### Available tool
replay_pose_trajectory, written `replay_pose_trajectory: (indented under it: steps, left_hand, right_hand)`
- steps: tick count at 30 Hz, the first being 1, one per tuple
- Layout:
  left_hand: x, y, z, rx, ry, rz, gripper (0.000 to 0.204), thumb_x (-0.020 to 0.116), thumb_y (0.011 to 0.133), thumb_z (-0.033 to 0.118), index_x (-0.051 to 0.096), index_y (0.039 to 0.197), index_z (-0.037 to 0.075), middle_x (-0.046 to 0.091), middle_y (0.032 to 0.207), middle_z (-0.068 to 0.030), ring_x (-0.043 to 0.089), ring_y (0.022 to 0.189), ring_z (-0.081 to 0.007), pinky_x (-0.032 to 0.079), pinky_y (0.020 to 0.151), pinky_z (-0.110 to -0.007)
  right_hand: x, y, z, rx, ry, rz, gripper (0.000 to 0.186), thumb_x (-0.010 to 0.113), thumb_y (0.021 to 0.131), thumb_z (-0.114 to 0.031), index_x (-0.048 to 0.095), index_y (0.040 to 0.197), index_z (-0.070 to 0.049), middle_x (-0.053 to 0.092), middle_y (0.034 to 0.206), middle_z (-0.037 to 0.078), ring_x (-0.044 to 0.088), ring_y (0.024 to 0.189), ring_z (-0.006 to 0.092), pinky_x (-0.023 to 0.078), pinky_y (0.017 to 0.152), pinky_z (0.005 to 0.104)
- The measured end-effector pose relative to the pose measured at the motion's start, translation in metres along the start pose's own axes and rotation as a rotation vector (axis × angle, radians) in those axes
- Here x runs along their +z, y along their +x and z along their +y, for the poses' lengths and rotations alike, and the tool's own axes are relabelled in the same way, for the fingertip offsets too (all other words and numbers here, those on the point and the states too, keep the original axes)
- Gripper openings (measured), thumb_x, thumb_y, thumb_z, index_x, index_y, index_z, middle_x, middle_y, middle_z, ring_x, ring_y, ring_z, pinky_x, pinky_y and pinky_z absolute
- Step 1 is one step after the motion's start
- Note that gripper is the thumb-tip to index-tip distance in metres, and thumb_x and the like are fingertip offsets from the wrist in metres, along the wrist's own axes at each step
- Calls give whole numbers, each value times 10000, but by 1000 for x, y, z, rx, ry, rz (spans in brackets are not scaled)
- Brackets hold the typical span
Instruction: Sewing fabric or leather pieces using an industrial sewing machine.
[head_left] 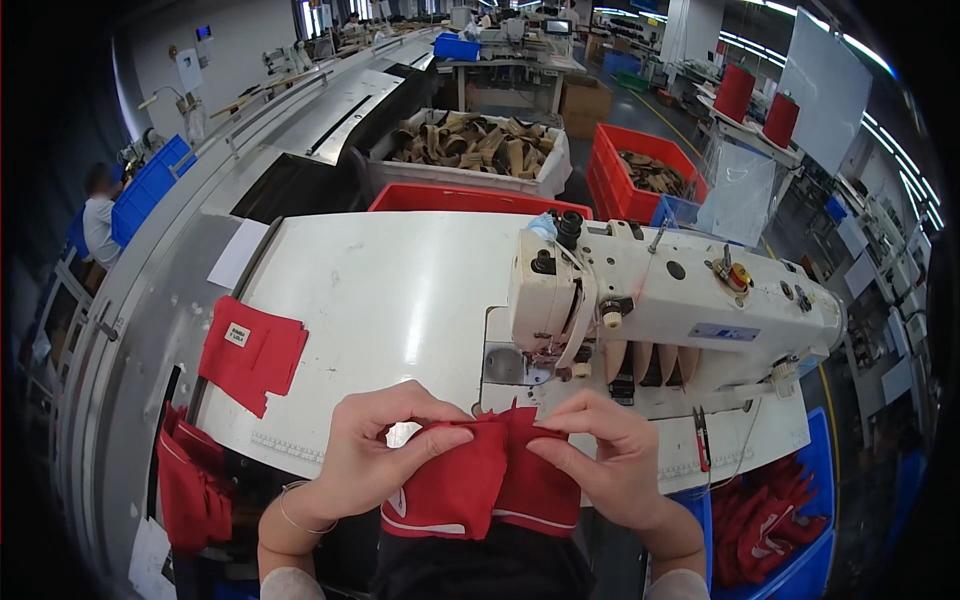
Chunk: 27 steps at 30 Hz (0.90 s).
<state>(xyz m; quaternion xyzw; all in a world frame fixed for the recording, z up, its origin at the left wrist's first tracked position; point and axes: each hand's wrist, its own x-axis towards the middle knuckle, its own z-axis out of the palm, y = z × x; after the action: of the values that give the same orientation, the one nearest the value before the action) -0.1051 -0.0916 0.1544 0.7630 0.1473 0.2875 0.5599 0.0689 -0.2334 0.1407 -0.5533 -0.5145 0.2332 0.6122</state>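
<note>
Between my hands hangs a red fabric piece [455, 480] with white trim along its lower edge. My left hand [395, 440] pinches its top edge on the left, thumb against fingers. On the right, my right hand [600, 455] pinches the same top edge. A fold or seam runs down the middle of the cloth; I cannot tell whether it is one layer or two. Just beyond stands a white sewing machine [680, 290], its needle area and metal plate [515, 365] close past my fingers. Flat on the table at left lies a stack of red cut pieces [250, 350] with a pale label.
Red-handled snips [702, 440] lie on the white table [390, 290] at right. A blue bin [822, 480] of red pieces stands lower right; more red cloth [190, 490] hangs lower left. Behind are a white bin [555, 175], a red crate [610, 185] and a seated person [100, 220].
</note>
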Motion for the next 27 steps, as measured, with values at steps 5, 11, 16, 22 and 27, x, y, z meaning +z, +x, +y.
replay_pose_trajectory:
  steps: [5, 11, 16, 22, 27]
  left_hand:
    - [2, 1, 0, 30, 30, 20, 142, 710, 745, -14, 689, 885, 1, 644, 779, -78, 583, 709, -117, 457, 662, -236]
    - [4, 2, 1, 59, 28, 21, 161, 721, 729, -22, 692, 885, 4, 644, 778, -74, 581, 713, -114, 457, 664, -236]
    - [5, 2, 3, 34, -2, 19, 156, 726, 729, -18, 691, 880, 0, 644, 778, -72, 580, 706, -109, 457, 669, -233]
    - [2, 2, 3, -13, -14, -6, 146, 728, 730, -9, 691, 872, -4, 644, 775, -71, 580, 707, -108, 450, 661, -229]
    - [1, 2, 2, 1, -14, 16, 147, 736, 719, -9, 692, 859, -1, 642, 768, -67, 577, 714, -109, 447, 670, -231]
  right_hand:
    - [-1, 2, -7, -23, -27, -21, 203, 730, 686, 61, 667, 874, 15, 620, 829, 90, 580, 753, 137, 447, 679, 243]
    - [0, 2, -7, -115, -154, -6, 184, 738, 685, 32, 673, 854, -2, 624, 785, 76, 592, 675, 129, 452, 596, 242]
    - [-3, 0, -10, -136, -288, 8, 147, 721, 708, -1, 680, 848, -19, 631, 774, 81, 612, 672, 158, 462, 598, 245]
    - [-6, 0, -9, -169, -266, 3, 140, 718, 734, -8, 663, 861, 8, 629, 780, 91, 618, 662, 150, 490, 596, 248]
    - [-5, 1, -8, -127, -232, -39, 119, 725, 727, -7, 647, 815, 12, 632, 735, 91, 621, 654, 145, 488, 589, 240]
